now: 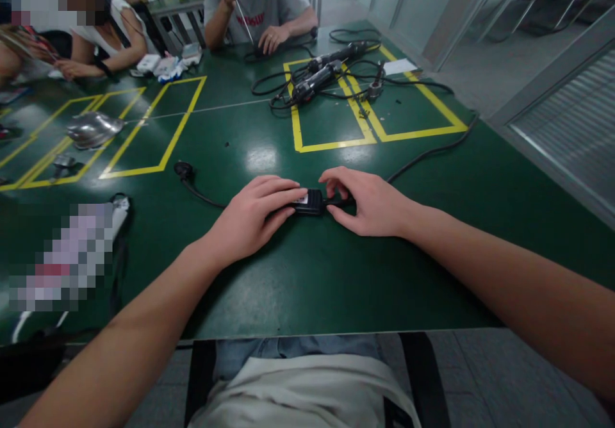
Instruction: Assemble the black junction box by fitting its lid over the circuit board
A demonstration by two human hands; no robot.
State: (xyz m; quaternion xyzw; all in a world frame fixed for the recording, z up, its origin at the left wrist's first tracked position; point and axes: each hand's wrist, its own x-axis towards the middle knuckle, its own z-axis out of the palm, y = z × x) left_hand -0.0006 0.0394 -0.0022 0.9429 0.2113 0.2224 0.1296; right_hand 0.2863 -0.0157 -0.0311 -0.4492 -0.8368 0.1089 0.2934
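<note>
A black power adapter [314, 202] with a pale label lies on the green table in front of me. My left hand [257, 213] grips its left part, fingers over the top and thumb along the near side, hiding much of it. At the adapter's right end, my right hand [365, 200] curls around the black cable [334, 202], index finger and thumb a little apart. That cable runs on behind the hand toward the table's right edge. On the left, another cord leads from under my left hand to a black plug [183, 170].
Yellow tape rectangles mark the table [230, 300]. Black electric screwdrivers [317, 82] with tangled cords lie at the back. A shiny metal bowl-like piece [93, 129] and a blurred-out package [67, 255] are at left. Across the table, a person in grey [269, 5] holds a thin rod.
</note>
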